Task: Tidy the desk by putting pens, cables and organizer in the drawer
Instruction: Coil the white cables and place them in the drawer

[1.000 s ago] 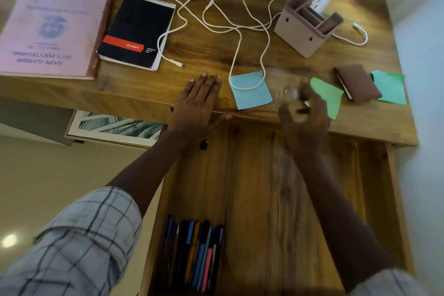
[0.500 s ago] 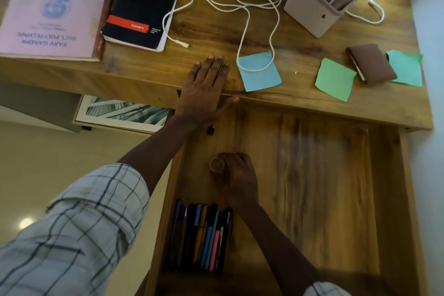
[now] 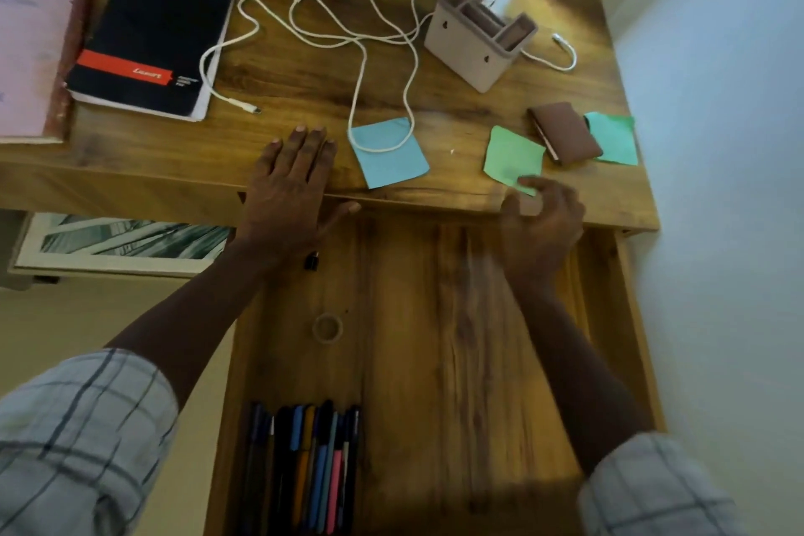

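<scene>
The drawer (image 3: 435, 361) stands pulled out under the desk (image 3: 304, 100). Several pens (image 3: 304, 466) lie side by side at its near left, and a clear tape roll (image 3: 327, 328) lies flat further in. White cables (image 3: 348, 35) sprawl across the desktop. The beige organizer (image 3: 474, 44) stands at the back right. My left hand (image 3: 291, 191) rests flat on the desk's front edge, fingers straight. My right hand (image 3: 539, 226) hovers at the desk edge by the green sticky note (image 3: 513, 159), fingers loosely curled, holding nothing.
A blue sticky note (image 3: 389, 152) lies under a cable loop. A brown wallet (image 3: 565, 133) sits on a teal note (image 3: 613, 137) at the right. A black notepad (image 3: 152, 44) and a pink book (image 3: 30, 44) lie at the left. A wall is close on the right.
My right hand carried the tape roll from the desk into the drawer, let it go, and rose back to the desk edge near the green note. My left hand stayed put.
</scene>
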